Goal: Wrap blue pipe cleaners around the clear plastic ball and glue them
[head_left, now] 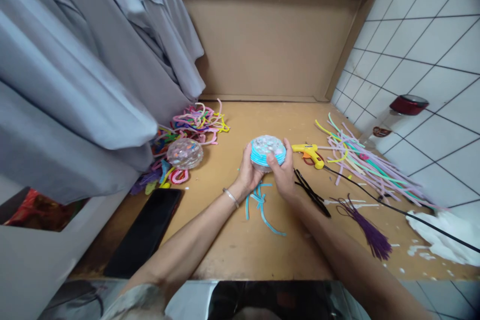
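Between my two hands, above the middle of the table, is a round clear plastic container [268,146] with light-blue strands wound about its side. My left hand [249,172] cups it from the left and below. On the other side my right hand [284,174] grips it, the thumb pressed on the blue strands. Under my hands several light-blue pipe cleaners [259,201] lie loose on the table. A yellow hot glue gun [309,154] lies just right of my right hand, and black pipe cleaners [312,192] lie below it.
A clear round container [185,153] sits by a heap of coloured pipe cleaners [200,119] at the left. Front left lies a black phone [146,230]. Pastel pipe cleaners [371,167], a purple bundle [369,232], white tissue [446,235] and a red-lidded jar [408,105] are at right.
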{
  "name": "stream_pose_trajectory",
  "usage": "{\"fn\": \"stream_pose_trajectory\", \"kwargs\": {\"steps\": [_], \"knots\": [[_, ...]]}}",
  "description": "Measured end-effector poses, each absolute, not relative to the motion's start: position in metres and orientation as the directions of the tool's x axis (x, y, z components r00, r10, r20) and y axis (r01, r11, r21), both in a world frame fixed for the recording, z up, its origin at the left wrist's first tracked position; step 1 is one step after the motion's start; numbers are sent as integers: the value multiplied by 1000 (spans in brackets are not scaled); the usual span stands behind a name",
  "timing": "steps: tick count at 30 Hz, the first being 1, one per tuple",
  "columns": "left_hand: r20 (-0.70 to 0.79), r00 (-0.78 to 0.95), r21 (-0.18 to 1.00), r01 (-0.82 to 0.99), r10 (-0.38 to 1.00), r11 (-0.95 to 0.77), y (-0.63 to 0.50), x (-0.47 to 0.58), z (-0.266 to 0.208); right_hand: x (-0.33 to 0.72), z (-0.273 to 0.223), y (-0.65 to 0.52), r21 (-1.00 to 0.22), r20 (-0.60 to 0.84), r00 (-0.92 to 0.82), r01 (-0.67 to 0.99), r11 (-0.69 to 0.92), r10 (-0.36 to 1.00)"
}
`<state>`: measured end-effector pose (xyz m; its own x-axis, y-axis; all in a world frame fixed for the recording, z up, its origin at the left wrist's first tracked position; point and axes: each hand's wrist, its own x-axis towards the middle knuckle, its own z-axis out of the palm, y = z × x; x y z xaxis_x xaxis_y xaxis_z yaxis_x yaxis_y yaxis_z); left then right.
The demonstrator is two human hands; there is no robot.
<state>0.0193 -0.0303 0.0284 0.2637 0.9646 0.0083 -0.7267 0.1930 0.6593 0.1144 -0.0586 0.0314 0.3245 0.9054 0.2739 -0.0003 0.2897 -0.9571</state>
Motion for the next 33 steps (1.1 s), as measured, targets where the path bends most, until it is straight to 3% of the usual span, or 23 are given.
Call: {"fn": "stream_pose_trajectory", "kwargs": {"steps": [12, 28, 33], "knots": [[10, 326, 645, -725, 945, 243, -38, 21, 36, 115, 31, -55, -938, 317, 363, -16, 346, 876], [-35, 342, 619, -730, 939, 289, -37, 21, 35, 119, 33, -52, -962, 222, 376, -67, 265, 900], [2, 301, 630, -741, 954, 233, -37, 24, 35, 113, 34, -61, -948, 290, 309, -39, 317, 906]]}}
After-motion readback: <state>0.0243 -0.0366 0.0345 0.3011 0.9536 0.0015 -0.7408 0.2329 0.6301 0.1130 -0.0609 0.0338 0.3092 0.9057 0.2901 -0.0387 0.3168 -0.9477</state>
